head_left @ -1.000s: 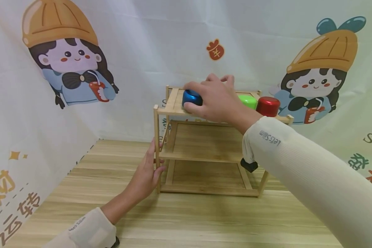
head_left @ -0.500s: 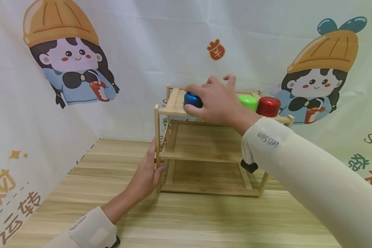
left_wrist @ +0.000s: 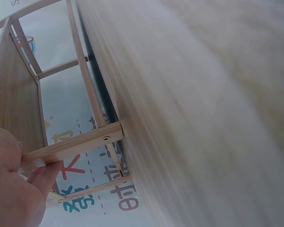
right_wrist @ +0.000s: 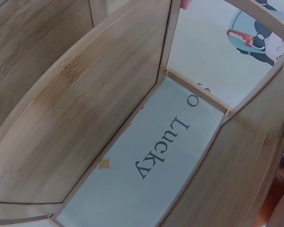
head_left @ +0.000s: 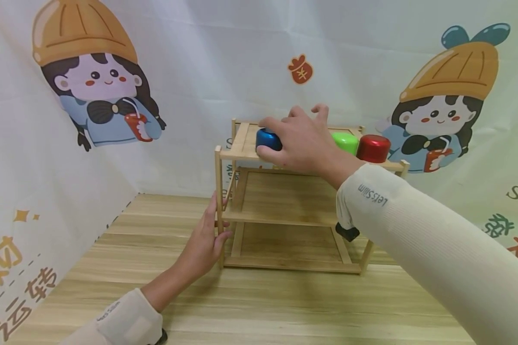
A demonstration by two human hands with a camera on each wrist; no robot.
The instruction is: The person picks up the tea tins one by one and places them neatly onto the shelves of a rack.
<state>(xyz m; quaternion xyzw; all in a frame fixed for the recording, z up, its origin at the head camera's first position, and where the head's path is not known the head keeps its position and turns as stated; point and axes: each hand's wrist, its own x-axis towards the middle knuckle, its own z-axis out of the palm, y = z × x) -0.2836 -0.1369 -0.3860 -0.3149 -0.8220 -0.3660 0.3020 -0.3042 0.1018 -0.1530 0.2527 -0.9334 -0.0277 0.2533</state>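
On the top tier of a three-tier wooden shelf rack [head_left: 280, 219] sits a small blue metallic rounded container [head_left: 267, 139]. My right hand [head_left: 304, 139] reaches over it from the right, thumb and index finger on either side, pinching it; the other fingers stick out behind. My left hand [head_left: 203, 242] holds the rack's front left post [head_left: 218, 191]. In the left wrist view, the thumb and a finger of that hand [left_wrist: 14, 184] lie on either side of the post [left_wrist: 75, 146]. In the right wrist view, only a blue sliver of the container shows at the right edge.
A green container [head_left: 345, 142] and a red one [head_left: 373, 148] stand right of my right hand on the top tier, partly behind my wrist. The rack stands on a wood-grain table [head_left: 259, 306]. A printed cloth [head_left: 216, 57] hangs close behind and beside it.
My right fingers stay at the blue container, which stays nearly in place; the hand shifted very slightly right during the first half second. My left hand keeps its place on the post.
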